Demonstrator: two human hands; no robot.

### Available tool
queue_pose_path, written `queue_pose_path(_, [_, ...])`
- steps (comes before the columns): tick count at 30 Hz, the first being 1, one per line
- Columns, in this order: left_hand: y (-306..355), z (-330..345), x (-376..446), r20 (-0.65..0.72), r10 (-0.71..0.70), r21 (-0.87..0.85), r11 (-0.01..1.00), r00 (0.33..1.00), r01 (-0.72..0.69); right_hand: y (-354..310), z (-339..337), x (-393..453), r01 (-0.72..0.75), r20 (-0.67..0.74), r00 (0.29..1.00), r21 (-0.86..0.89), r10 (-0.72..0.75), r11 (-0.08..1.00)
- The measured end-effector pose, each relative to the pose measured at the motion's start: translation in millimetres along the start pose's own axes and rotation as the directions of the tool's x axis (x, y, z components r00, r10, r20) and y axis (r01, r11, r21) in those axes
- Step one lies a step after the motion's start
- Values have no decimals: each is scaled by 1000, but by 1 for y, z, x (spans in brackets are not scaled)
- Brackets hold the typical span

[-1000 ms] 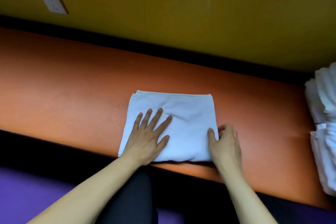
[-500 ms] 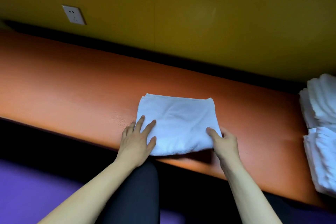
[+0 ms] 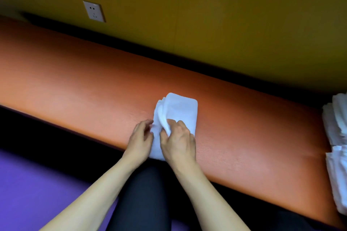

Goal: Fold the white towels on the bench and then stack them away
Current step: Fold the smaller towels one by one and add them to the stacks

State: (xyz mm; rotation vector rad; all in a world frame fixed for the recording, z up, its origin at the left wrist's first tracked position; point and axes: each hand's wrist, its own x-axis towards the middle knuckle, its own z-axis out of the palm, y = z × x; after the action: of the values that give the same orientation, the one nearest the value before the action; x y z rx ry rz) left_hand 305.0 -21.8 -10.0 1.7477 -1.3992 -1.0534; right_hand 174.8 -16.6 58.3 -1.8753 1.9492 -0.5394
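A white towel (image 3: 180,112) lies folded into a narrow strip on the orange bench (image 3: 75,84), near its front edge. My right hand (image 3: 178,140) rests on the towel's near half and pinches a folded flap of it between thumb and fingers. My left hand (image 3: 139,139) sits at the towel's left edge, fingers curled against the cloth. More white towels (image 3: 336,137) are piled at the bench's far right end, partly out of frame.
A yellow wall with a white socket (image 3: 93,11) runs behind the bench. A dark gap separates wall and bench. Purple floor (image 3: 37,184) lies below the bench's front edge, and my dark-clothed knee (image 3: 148,193) is between my arms.
The towel was a wide rectangle; its right half has been folded over to the left, leaving a narrow strip. My right hand moved left with the flap, and both hands are now close together.
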Motion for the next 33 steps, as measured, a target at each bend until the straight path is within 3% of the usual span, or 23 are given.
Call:
queue_pose_path(3, [5,-13,2,-40,-133,-84,988,990,130,1,14,-3,38,184,982,-32,-31,999])
queue_pose_path(5, [9,-17,2,-48,-212,-98,973,976,207,2,18,-5,100,389,920,-90,-57,991])
queue_pose_path(7, [14,-18,1,-61,-274,-86,959,960,268,4,13,-2,90,502,862,-12,-72,996])
queue_pose_path(8, [17,-19,0,-62,-287,-47,958,956,285,5,8,1,30,492,867,117,-84,993])
queue_pose_path(10, [23,-20,-5,-15,-298,22,954,954,298,16,-6,11,-57,314,948,323,-50,945])
queue_pose_path(13, [27,-16,-13,125,-312,106,948,942,300,49,-21,32,-128,25,992,222,126,967])
queue_pose_path(16, [23,-8,-16,148,-312,267,926,939,265,73,-20,50,-275,70,961,206,266,939])
queue_pose_path(18, [21,-5,-15,111,-299,226,936,948,269,78,-13,56,-293,179,952,313,247,903])
queue_pose_path(21, [15,-2,-15,61,-218,153,966,974,207,83,-1,58,-354,255,934,547,252,759])
queue_pose_path(26, [13,-9,3,-117,40,122,992,992,-25,98,8,40,-525,235,836,608,497,596])
queue_pose_path(28, [16,-11,14,-193,79,178,983,978,-44,97,0,16,-608,262,780,533,569,588])
queue_pose_path(30, [18,-8,21,-250,24,204,979,968,29,100,-8,-5,-644,259,759,436,597,629])
queue_pose_path(33, [24,-6,19,-322,-110,257,946,940,199,112,-23,-11,-593,100,795,330,598,734])
